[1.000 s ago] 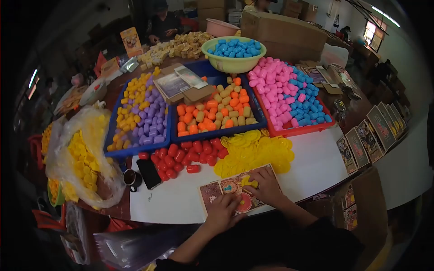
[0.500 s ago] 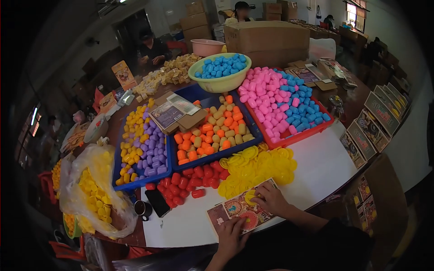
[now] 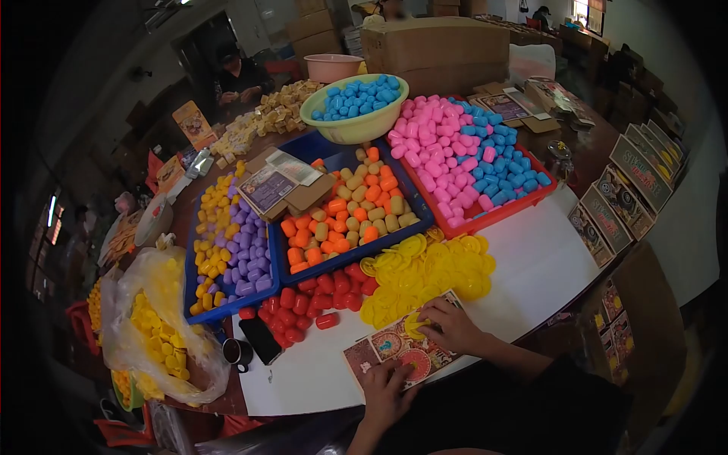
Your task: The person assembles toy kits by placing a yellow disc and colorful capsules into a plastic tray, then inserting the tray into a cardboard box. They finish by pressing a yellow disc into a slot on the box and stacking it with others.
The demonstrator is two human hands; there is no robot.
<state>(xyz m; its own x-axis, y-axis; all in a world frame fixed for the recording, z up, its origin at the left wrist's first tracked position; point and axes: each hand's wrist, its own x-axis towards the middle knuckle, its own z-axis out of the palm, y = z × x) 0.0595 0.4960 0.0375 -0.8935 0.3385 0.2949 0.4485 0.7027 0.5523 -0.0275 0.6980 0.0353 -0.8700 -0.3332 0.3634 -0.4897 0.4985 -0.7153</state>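
Observation:
A printed cardboard panel (image 3: 363, 359) with round printed areas lies slanted on the white tabletop in front of me. My left hand (image 3: 387, 388) rests with its fingers spread over the panel's lower left edge, touching the surface beside a red round area. My right hand (image 3: 453, 329) pinches a thin yellow plastic disc (image 3: 414, 326) on the panel's upper part. A small blue piece (image 3: 387, 346) sits in another round area to the left. Just behind the panel is a heap of yellow discs (image 3: 447, 271), next to a pile of red plastic capsules (image 3: 326, 292).
Blue trays (image 3: 282, 262) hold yellow, purple, orange and tan capsules; a red tray (image 3: 497, 220) holds pink and blue ones. A green bowl (image 3: 353, 130), phone (image 3: 260, 340), mug (image 3: 236, 352) and plastic bag (image 3: 163, 318) stand around. Printed panels (image 3: 618, 197) lean at right. Another person (image 3: 241, 80) sits opposite.
My view has shifted slightly, so the trays sit a little lower-left or higher in the picture. Both hands stay on the panel, and the right fingers remain at the yellow disc.

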